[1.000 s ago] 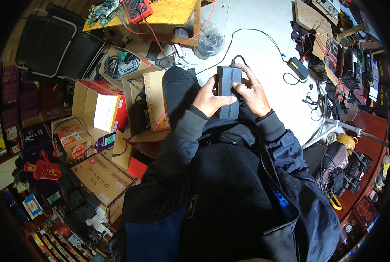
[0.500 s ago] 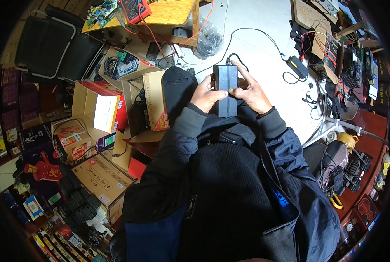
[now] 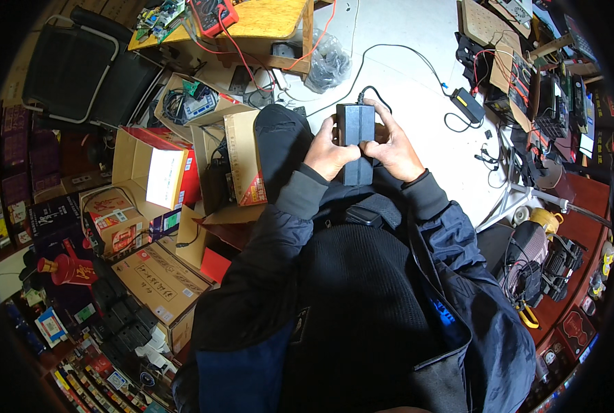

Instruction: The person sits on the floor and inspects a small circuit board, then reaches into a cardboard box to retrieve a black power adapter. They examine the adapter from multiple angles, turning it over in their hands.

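Note:
A long black power adapter (image 3: 354, 127) is held upright over my lap, a seam running along its length. From its far end a black cord (image 3: 372, 89) curves away to the right. My left hand (image 3: 328, 153) grips the adapter's left side, thumb pressed on its upper face. On the opposite side my right hand (image 3: 394, 153) holds it too, its thumb near the left one and its fingers wrapped behind. The undersides of the fingers are hidden by the adapter.
Opened cardboard boxes (image 3: 247, 165) stand to my left, some with cables inside. A wooden table (image 3: 266, 20) with a red multimeter (image 3: 213, 15) is at the far left. Another black adapter (image 3: 468, 105) lies on the white floor to the right, near loose cables.
Both hands shift slightly on the adapter; the thumbs sit a little closer together along the seam. Everything else looks the same.

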Demonstrator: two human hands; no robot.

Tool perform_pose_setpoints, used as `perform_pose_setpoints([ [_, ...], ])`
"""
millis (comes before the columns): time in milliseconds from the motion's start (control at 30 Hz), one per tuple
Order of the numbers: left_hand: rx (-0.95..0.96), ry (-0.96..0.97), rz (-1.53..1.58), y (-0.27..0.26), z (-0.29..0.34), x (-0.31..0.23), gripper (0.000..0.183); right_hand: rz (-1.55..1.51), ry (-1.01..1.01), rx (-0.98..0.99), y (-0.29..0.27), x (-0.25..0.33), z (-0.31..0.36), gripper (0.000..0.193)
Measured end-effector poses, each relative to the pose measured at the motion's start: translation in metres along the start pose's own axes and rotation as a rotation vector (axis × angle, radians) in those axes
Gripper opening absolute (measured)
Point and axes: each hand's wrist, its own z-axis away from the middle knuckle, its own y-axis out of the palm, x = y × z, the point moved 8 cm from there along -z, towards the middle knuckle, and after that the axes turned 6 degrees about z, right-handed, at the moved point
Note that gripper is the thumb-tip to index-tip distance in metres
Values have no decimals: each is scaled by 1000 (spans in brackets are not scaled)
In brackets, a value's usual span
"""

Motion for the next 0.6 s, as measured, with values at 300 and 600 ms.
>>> perform_pose_setpoints([
  [300, -18, 25, -36, 4, 2, 3, 69, 135, -1, -21, -1, 8, 4, 83],
  [600, -46, 11, 4, 7, 5, 4, 72, 169, 17, -20, -3, 10, 4, 83],
])
